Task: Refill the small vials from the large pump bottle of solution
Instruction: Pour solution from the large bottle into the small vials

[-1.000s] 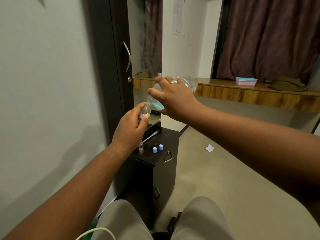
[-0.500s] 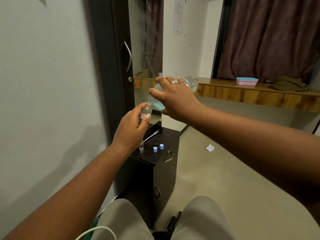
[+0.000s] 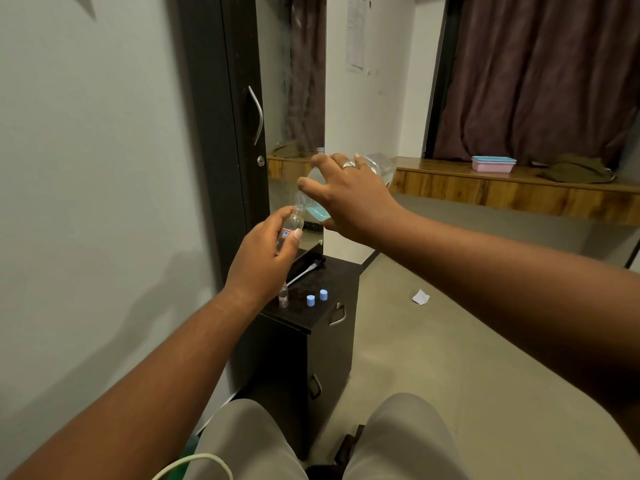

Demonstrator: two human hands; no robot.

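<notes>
With the right hand gripping the tilted large bottle mouth-to-mouth over the small vial clasped in the left hand, any wobble would likely spill blue solution onto the cabinet surface.

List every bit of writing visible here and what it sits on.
None can be quoted.
Vial in the left hand: red and blue label, too blurred to read.
Vial on the cabinet: label too small to read.
Paper on the wall: print too blurred to read.
</notes>
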